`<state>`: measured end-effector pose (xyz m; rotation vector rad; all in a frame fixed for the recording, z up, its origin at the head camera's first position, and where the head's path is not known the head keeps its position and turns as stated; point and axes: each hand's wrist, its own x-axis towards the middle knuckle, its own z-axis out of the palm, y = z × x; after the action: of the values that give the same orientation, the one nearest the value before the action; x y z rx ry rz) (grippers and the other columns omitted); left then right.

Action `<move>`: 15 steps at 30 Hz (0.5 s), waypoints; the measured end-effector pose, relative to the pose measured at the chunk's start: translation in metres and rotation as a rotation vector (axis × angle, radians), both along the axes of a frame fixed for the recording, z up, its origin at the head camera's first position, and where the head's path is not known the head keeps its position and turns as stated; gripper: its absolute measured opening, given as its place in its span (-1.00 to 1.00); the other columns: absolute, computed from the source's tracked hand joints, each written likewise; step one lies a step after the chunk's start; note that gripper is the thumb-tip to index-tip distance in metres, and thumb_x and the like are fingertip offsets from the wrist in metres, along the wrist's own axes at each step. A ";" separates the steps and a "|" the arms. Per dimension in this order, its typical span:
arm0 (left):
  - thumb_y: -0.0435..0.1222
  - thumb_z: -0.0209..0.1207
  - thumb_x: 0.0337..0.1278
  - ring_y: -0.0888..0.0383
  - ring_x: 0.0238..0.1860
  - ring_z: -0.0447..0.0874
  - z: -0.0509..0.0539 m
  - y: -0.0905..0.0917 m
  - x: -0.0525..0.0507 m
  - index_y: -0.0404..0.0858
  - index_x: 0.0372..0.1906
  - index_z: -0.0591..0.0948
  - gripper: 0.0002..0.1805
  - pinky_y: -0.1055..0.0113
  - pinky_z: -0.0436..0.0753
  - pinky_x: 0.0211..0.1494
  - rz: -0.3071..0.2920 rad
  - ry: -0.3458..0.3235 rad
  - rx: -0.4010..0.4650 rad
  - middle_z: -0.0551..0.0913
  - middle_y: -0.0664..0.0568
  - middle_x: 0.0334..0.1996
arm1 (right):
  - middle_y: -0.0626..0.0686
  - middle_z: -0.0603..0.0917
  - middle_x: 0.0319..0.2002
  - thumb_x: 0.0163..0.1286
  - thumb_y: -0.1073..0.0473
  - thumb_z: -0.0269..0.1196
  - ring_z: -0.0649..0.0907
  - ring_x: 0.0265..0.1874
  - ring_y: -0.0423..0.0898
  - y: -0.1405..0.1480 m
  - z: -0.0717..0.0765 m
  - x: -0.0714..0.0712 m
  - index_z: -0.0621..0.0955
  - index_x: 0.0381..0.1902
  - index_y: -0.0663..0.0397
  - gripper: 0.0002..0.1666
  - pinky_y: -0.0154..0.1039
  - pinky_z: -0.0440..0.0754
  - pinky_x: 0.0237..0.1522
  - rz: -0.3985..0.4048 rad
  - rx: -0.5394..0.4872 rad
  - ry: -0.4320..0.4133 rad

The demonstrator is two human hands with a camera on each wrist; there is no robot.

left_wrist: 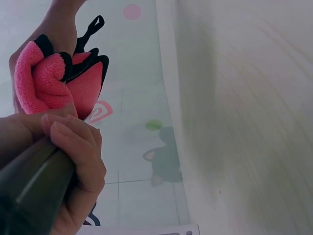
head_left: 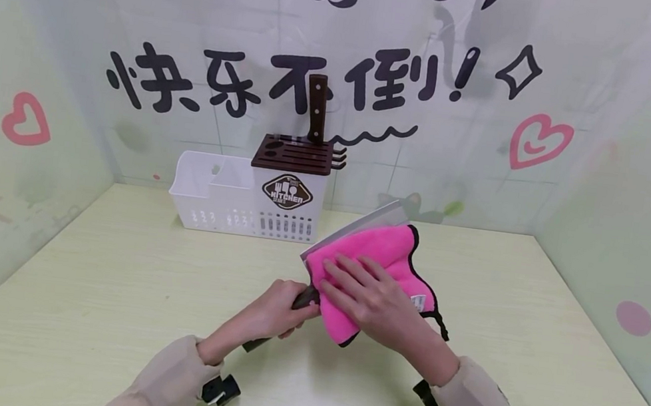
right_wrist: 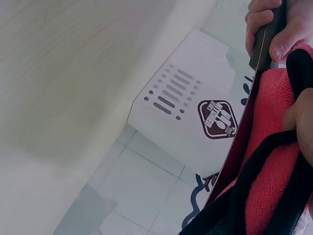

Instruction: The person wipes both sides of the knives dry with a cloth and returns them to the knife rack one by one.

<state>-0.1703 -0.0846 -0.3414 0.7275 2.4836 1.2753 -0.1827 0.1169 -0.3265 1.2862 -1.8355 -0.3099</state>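
The left hand [head_left: 276, 309] grips the knife [head_left: 374, 220] by its dark handle [head_left: 306, 297] above the table [head_left: 108, 312]; its long axis slants from near left to far right, blade leading away. The right hand [head_left: 377, 303] holds a pink cloth [head_left: 371, 245] over the grey blade, leaving a strip bare. Beyond stands a white rack [head_left: 216, 207].

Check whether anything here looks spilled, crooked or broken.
Nothing stands out: the white rack stands upright, the left hand grips the knife by its handle, and the right hand holds the pink cloth against the blade. No spill or damage shows, though the cloth hides much of the blade.
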 end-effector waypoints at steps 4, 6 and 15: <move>-0.28 0.04 0.19 0.28 -0.86 0.26 0.000 0.000 0.000 -0.30 -0.57 0.38 -0.74 0.47 0.26 -0.78 0.002 0.005 0.005 0.32 0.11 -0.80 | 0.08 0.56 0.00 0.38 0.27 -0.06 0.52 0.03 0.00 0.001 0.000 0.000 0.59 -0.05 0.01 -0.68 -0.13 0.49 0.01 -0.004 0.009 0.002; -0.27 0.05 0.19 0.29 -0.86 0.26 0.000 0.000 0.000 -0.30 -0.56 0.38 -0.74 0.48 0.26 -0.78 0.004 0.005 0.009 0.33 0.11 -0.80 | 0.08 0.56 0.01 0.32 0.26 0.04 0.51 0.03 0.00 0.002 0.001 0.000 0.58 -0.05 0.00 -0.71 -0.13 0.48 0.02 -0.007 0.013 -0.002; -0.20 0.09 0.16 0.32 -0.88 0.24 -0.001 -0.001 0.000 -0.31 -0.59 0.38 -0.68 0.50 0.24 -0.80 0.000 0.029 0.017 0.32 0.13 -0.83 | 0.09 0.56 0.00 0.32 0.27 0.04 0.52 0.03 0.01 0.007 0.001 -0.001 0.58 -0.05 0.02 -0.71 -0.12 0.48 0.02 -0.017 0.004 -0.019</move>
<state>-0.1706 -0.0852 -0.3420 0.7552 2.4993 1.2962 -0.1841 0.1238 -0.3258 1.2809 -1.8637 -0.3117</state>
